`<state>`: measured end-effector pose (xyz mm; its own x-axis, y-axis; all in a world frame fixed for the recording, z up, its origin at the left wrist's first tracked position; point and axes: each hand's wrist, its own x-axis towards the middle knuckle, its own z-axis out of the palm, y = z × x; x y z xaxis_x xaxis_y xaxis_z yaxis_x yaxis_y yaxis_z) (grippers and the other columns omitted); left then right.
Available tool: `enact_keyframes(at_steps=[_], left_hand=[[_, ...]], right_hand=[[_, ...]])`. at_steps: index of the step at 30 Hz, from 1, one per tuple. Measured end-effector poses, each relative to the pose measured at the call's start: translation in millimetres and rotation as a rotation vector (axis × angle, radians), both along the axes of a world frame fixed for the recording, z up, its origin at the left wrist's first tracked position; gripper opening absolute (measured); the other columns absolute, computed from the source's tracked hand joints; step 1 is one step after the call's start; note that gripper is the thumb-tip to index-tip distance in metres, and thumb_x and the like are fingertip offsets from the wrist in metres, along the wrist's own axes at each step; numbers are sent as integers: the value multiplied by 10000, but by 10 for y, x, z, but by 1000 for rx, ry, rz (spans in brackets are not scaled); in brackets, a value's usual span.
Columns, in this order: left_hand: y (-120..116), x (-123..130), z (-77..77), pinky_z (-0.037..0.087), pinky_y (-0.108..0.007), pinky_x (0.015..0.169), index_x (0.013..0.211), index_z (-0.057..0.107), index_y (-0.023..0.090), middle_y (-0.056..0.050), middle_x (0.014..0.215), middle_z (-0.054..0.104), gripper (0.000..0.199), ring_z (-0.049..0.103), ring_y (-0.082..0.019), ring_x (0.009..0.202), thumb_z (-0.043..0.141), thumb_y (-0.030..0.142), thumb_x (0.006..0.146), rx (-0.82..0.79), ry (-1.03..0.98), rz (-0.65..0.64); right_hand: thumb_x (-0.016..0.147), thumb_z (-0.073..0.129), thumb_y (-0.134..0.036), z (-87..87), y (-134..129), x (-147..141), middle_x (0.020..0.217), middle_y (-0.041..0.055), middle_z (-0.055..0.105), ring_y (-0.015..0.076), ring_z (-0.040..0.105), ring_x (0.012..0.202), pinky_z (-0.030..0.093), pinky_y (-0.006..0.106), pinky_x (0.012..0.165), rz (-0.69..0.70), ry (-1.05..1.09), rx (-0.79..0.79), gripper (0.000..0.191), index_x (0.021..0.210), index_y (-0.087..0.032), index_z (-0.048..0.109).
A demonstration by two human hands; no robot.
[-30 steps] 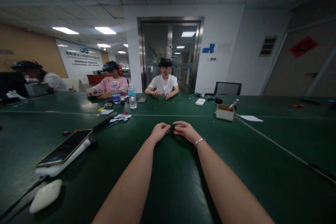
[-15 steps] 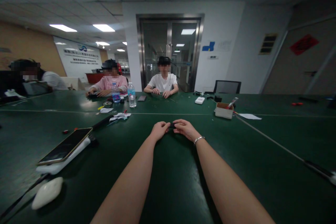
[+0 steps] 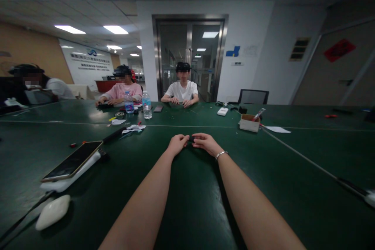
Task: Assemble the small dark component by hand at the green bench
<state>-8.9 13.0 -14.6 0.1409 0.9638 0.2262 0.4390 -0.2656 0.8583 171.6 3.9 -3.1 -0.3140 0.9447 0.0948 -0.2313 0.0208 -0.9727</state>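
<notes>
Both arms reach forward over the green table (image 3: 193,195). My left hand (image 3: 178,144) is closed, its thumb and fingers pinching one end of a small black object (image 3: 191,139). On the other end, my right hand (image 3: 207,143) grips the same object, with a silver bracelet (image 3: 220,155) on that wrist. Most of the black piece is covered by my fingers, and its kind cannot be made out. The two hands almost meet, just above or on the tabletop.
At left, a phone (image 3: 73,160) rests on a white block (image 3: 72,175), near a white rounded object (image 3: 53,213). Water bottles (image 3: 147,105) and papers (image 3: 133,128) lie beyond. A small box (image 3: 249,123) stands right, by a long cable (image 3: 299,153). Several people sit across the table.
Both hands stay in nearly the same place, still on the black object, with only slight finger movement. The whole view has shifted very slightly.
</notes>
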Motion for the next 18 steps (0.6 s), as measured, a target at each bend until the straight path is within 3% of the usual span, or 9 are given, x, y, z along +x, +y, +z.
enact_keyframes(at_steps=[8, 18], left_hand=[[18, 10, -2, 374, -236, 541, 720, 612, 140, -31, 618, 596, 503, 523, -125, 552, 429, 608, 749, 19, 6, 10], [-46, 32, 91, 345, -251, 546, 592, 595, 164, -17, 513, 553, 561, 497, -136, 495, 356, 641, 766, 6, 102, 74]], right_hand=[[697, 658, -21, -20, 21, 9, 767, 33, 628, 115, 662, 639, 581, 245, 665, 11, -2, 5, 269, 941, -128, 620], [659, 688, -22, 8, -14, 11, 857, 33, 633, 107, 658, 678, 573, 258, 700, 43, 1, 36, 292, 915, -147, 625]])
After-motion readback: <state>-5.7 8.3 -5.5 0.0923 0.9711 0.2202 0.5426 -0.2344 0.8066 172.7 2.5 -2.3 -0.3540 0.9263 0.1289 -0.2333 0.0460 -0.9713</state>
